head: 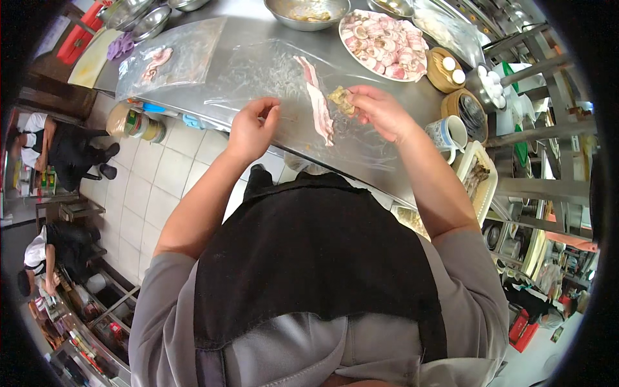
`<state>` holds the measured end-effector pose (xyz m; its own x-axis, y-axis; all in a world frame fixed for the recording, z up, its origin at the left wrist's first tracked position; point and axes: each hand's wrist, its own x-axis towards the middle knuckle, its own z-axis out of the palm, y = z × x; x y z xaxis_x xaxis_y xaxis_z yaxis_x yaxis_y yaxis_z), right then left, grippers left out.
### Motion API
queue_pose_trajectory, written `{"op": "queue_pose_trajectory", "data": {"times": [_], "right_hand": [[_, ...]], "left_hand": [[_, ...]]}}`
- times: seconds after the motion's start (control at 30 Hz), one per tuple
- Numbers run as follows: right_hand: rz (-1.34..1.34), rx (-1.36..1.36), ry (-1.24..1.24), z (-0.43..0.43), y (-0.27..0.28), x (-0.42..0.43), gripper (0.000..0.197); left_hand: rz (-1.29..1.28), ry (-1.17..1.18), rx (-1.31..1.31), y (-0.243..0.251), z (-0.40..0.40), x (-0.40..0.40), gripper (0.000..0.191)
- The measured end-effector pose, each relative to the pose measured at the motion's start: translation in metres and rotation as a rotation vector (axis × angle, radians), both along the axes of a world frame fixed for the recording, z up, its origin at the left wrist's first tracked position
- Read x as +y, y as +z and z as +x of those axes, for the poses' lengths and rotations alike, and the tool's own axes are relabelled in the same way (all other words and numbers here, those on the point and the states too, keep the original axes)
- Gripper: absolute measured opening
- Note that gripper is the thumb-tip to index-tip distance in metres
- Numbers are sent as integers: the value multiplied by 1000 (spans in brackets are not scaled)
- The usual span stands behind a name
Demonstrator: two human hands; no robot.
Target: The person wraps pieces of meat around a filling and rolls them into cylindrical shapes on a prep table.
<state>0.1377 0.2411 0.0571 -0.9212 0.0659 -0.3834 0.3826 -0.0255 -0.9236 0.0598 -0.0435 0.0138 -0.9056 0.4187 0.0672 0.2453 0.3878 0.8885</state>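
On the steel worktop [251, 72], one long strip of raw, fatty meat [316, 101] lies on plastic film between my hands. My right hand [375, 109], just right of the strip, pinches a yellowish-brown leafy piece of food [342, 100] between thumb and fingers. My left hand [256, 126] is left of the strip over the worktop's near edge, its fingers curled towards the thumb; nothing shows in it. At the upper right, a white oval plate [344, 46] is heaped with rolled pieces of raw meat [384, 43]. More meat strips [157, 63] lie on a plastic sheet [193, 58] at the left.
A steel bowl [280, 19] with food remains stands at the back. Right of the plate are a bamboo steamer [435, 80] holding white items, a patterned mug [437, 135] and a cream plastic basket [488, 193]. Two people [67, 150] [63, 251] are at the far left, beyond the tiled floor.
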Motion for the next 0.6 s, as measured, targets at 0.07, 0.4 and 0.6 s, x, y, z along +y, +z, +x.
{"op": "queue_pose_trajectory", "data": {"times": [0.07, 0.4, 0.6], "right_hand": [[140, 150, 28, -1, -13, -11, 25], [1069, 745, 335, 23, -17, -31, 24], [1159, 723, 476, 37, -33, -39, 14]], "left_hand": [[-14, 30, -23, -7, 5, -2, 24], [-44, -282, 356, -4, 27, 27, 30], [-47, -400, 506, -14, 18, 43, 27]]}}
